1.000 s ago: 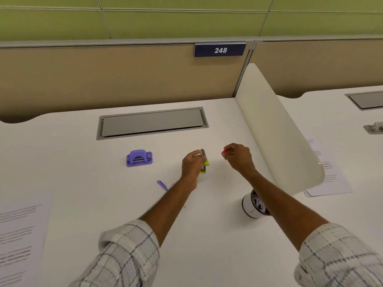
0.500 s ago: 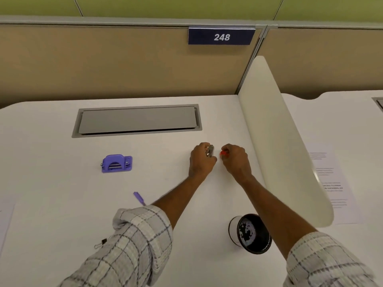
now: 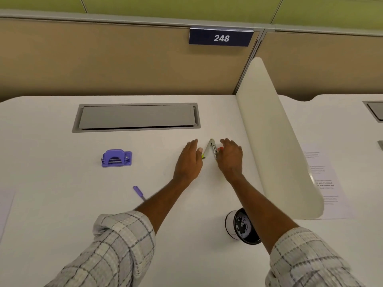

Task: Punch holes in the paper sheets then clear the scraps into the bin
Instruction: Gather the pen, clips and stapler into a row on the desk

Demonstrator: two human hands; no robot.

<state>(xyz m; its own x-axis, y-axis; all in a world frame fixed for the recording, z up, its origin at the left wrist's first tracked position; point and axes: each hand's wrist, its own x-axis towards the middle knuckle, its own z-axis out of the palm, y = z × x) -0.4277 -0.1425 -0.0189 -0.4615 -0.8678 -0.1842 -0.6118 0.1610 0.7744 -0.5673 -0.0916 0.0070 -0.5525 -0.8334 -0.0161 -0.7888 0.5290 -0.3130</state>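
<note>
A hinged metal tool (image 3: 211, 149) stands spread open near the surface's right edge. The left hand (image 3: 189, 160) rests beside it, fingers straight and together. The right hand (image 3: 230, 159) curls its fingers on a small red piece (image 3: 220, 149) against the tool. The purple hole punch (image 3: 116, 158) sits mid-left. The bin (image 3: 229, 224), holding scraps (image 3: 243, 224), stands toward the near right corner.

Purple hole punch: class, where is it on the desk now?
The purple hole punch sits left of centre in the head view, in front of the grey hatch, well left of the left hand.
</note>
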